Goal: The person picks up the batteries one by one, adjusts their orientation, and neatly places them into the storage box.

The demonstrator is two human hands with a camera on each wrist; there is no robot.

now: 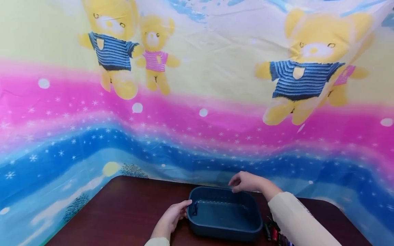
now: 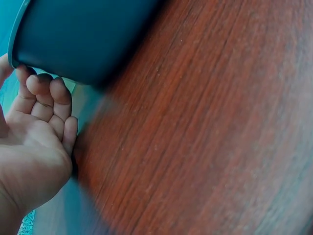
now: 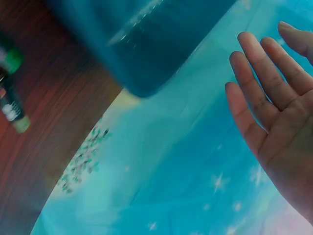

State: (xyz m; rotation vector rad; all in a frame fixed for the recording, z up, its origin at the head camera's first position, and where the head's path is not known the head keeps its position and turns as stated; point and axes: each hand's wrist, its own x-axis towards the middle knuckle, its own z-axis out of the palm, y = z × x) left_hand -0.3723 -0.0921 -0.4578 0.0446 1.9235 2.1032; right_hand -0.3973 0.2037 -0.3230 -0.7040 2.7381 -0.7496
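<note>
A dark blue-grey plastic bin [image 1: 226, 230] with rounded corners stands on the table. My left hand [image 1: 173, 215] grips its left side, the thumb over the rim and the curled fingers against the outer wall, as the left wrist view also shows. Inside the bin, by the left wall, lies a small dark object [image 1: 195, 208], too small to identify. Above the bin's far right rim hovers my right hand [image 1: 247, 181], holding nothing. In the right wrist view its fingers [image 3: 261, 83] are spread and relaxed, apart from the bin.
Several marker-like sticks [image 1: 275, 234] with coloured parts lie right of the bin, partly hidden by the right sleeve; one dark stick [image 3: 12, 105] shows in the right wrist view. A printed cloth [image 1: 197, 143] hangs behind the dark red-brown table [image 1: 138, 201].
</note>
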